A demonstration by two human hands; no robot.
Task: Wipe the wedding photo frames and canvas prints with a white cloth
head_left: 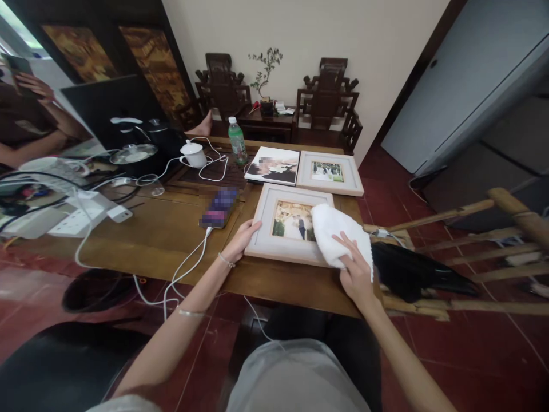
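Observation:
A picture frame (266, 207) with a pale wooden rim and a wedding photo lies on the table in front of me. My left hand (242, 239) grips its left edge, thumb on top. A fluffy white cloth (338, 229) covers the frame's right side, and my right hand (355, 269) holds it there with the fingers pressed onto it. Behind lie a second framed photo (328, 171) and a white-edged photo panel (274, 165), side by side. How far the cloth reaches under my right palm is hidden.
Left of the frame, a phone (218, 207) lies plugged into a white cable. A green-labelled bottle (237, 140), a lidded white cup (194, 154) and a power strip (83, 213) stand farther off. Another person (38, 120) sits at the left. A bamboo chair (454, 220) stands right.

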